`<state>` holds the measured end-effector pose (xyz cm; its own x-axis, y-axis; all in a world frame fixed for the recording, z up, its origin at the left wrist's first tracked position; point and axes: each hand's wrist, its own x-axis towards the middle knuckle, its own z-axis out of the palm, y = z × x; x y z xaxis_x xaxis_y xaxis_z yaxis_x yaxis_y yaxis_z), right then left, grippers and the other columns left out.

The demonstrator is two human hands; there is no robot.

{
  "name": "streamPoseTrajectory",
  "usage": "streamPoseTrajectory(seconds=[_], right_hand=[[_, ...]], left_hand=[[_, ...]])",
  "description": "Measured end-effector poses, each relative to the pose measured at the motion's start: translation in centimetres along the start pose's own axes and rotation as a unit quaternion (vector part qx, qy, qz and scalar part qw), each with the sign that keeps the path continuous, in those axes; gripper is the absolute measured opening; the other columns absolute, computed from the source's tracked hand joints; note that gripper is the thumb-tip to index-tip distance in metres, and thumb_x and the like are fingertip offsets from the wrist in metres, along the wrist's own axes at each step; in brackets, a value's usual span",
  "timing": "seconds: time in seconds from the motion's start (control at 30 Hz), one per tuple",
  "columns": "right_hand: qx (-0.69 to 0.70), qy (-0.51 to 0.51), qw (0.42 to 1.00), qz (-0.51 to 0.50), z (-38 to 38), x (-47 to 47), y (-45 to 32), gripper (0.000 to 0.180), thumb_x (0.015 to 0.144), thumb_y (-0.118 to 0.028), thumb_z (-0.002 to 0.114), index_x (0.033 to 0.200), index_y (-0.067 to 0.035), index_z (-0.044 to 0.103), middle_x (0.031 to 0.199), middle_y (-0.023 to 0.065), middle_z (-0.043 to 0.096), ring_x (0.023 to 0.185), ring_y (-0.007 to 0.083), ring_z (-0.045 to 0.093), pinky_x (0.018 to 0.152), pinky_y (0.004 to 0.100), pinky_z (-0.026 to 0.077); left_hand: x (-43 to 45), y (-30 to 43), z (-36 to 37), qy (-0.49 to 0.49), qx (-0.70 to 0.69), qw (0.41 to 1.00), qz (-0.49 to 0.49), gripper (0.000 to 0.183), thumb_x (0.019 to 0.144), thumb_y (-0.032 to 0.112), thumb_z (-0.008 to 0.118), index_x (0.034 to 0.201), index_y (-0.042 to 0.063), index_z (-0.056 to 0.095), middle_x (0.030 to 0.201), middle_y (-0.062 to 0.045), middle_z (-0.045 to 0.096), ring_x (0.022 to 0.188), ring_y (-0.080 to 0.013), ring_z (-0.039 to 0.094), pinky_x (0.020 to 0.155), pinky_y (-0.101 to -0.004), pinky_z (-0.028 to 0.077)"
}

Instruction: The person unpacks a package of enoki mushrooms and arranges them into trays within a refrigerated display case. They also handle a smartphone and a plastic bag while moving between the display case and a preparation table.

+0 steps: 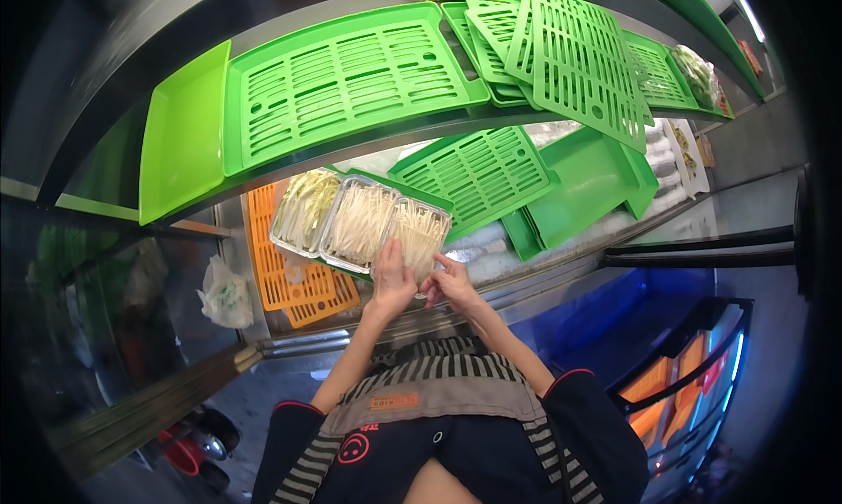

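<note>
Three clear trays stand side by side on a green tray (pixel 437 204) in front of me. The leftmost holds pale leafy cabbage (pixel 306 208); the middle tray of enoki mushrooms (pixel 360 224) is full of thin white stems. At the right is another tray of enoki mushrooms (pixel 419 231), its near end between my hands. My left hand (pixel 393 280) lies along its left side, fingers straight and together. Against its lower right edge rests my right hand (pixel 452 283), with the fingers partly curled. The underside of this tray is hidden.
Slotted orange panels (pixel 289 280) lie at left, near a knotted plastic bag (pixel 225 293). An upper shelf holds a large green slotted tray (pixel 355 76) and stacked green panels (pixel 579 63). More green trays (pixel 582 181) lie at right. A metal ledge (pixel 526 293) runs along the near side.
</note>
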<state>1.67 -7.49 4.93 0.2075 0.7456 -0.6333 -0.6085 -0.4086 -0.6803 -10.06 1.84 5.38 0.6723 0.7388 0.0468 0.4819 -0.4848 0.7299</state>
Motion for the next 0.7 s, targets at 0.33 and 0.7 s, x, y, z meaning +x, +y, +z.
streamPoseTrajectory(seconds=[0.33, 0.7], right_hand=[[0.100, 0.012, 0.995, 0.011, 0.5, -0.7, 0.1, 0.062, 0.081, -0.002, 0.041, 0.133, 0.002, 0.008, 0.065, 0.0142, 0.058, 0.043, 0.0173, 0.054, 0.041, 0.0339, 0.051], [0.210, -0.046, 0.975, 0.061, 0.9, -0.4, -0.1, 0.025, 0.081, -0.006, 0.045, 0.105, 0.000, 0.042, 0.067, 0.0118, 0.058, 0.045, 0.0171, 0.053, 0.045, 0.0350, 0.051]], left_hand=[[0.1, -0.1, -0.2, -0.017, -0.009, 1.000, -0.017, 0.058, 0.067, 0.004, 0.057, 0.119, -0.009, 0.034, 0.119, -0.026, 0.037, 0.109, -0.0406, 0.036, 0.094, -0.0420, 0.030], [0.4, -0.9, 0.3, -0.027, -0.022, 0.998, -0.044, 0.060, 0.068, 0.006, 0.059, 0.120, -0.009, 0.033, 0.116, -0.028, 0.040, 0.108, -0.0406, 0.039, 0.093, -0.0412, 0.031]])
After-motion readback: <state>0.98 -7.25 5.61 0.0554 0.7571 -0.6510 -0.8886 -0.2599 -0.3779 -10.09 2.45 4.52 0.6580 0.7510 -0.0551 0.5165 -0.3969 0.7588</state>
